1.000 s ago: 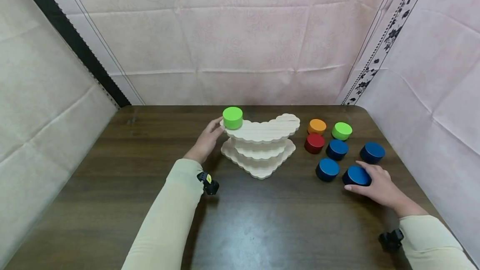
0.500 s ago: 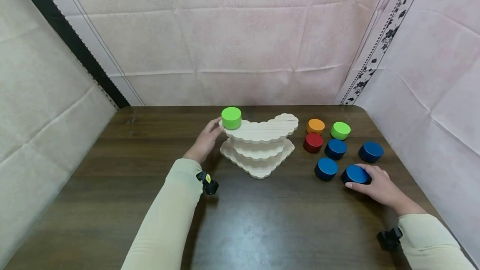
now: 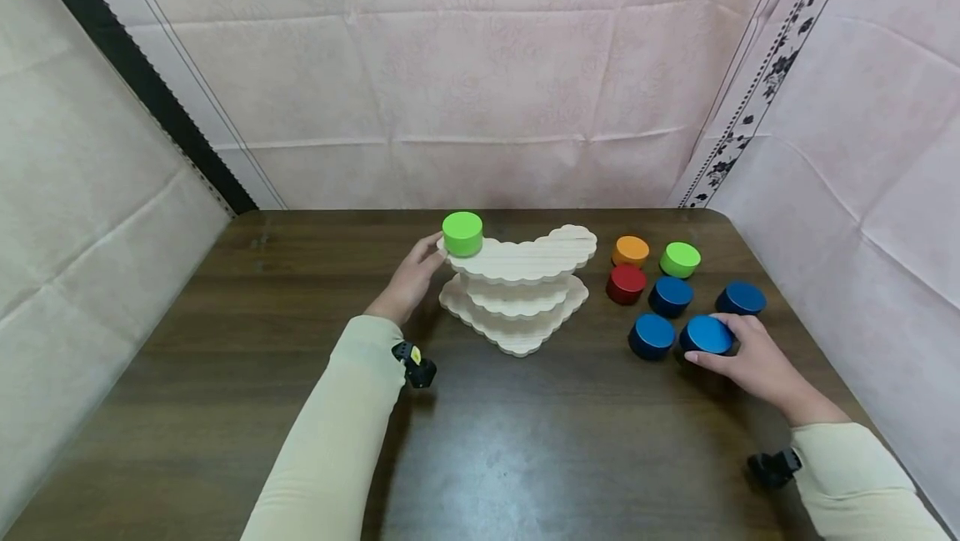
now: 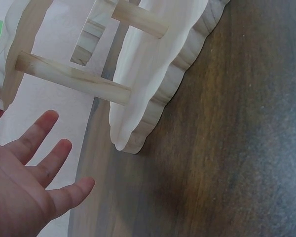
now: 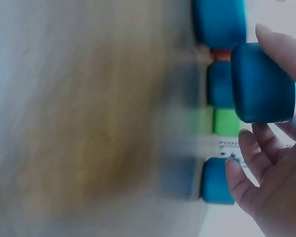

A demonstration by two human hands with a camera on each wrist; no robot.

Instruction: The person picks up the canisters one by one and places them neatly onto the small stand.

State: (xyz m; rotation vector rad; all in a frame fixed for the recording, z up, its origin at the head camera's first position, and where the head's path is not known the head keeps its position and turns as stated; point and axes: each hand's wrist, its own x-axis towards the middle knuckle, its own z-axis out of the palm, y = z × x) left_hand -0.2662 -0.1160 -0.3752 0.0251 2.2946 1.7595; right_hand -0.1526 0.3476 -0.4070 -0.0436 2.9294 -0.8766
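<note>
Wooden tiers bear one green block, left fingers spread, right fingers pinching a blue block.

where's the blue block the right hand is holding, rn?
Head view, right side: the held blue block is pinched by the right hand, lifted off the table, just right of another blue block.

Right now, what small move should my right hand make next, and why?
I'd probably carry the held blue block toward the stand's top tier: your right hand grips it, and that tier bears only a green block, at its left end, leaving bare surface beside it.
</note>
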